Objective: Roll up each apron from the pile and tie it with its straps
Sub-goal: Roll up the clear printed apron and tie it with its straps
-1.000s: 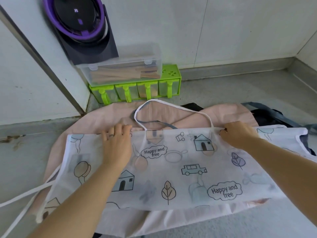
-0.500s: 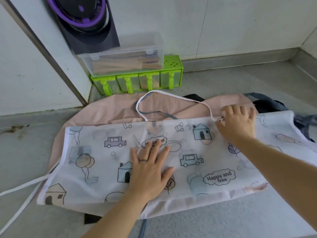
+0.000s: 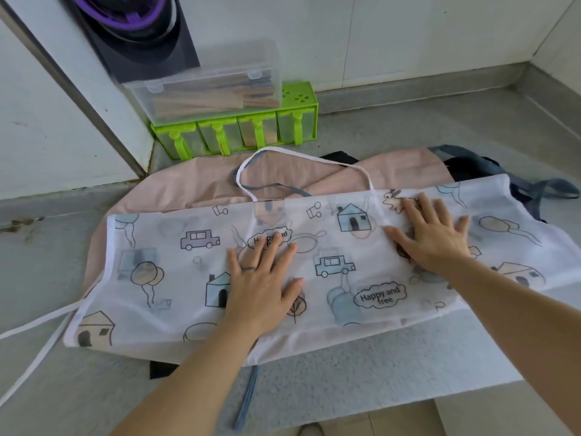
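Note:
A white apron (image 3: 176, 278) printed with houses, cars and balloons lies folded flat on top of the pile. Its white neck loop (image 3: 301, 155) arches over the far edge, and white waist straps (image 3: 34, 328) trail off to the left. My left hand (image 3: 261, 278) presses flat on the apron's middle, fingers spread. My right hand (image 3: 430, 234) presses flat on it further right, near the far edge. Beneath lie a pink apron (image 3: 195, 187) and dark ones (image 3: 462, 166) with grey-blue straps (image 3: 553, 188).
A green spice rack (image 3: 239, 133) with a clear lidded box (image 3: 213, 89) on top stands against the back wall. Above it hangs a black and purple device (image 3: 138, 29). The grey counter (image 3: 440, 127) ends at a front edge (image 3: 377, 407) close to me.
Both hands let go of the apron's far edge and flattened onto the cloth. The left hand slid toward me to the middle; the right opened and now presses flat.

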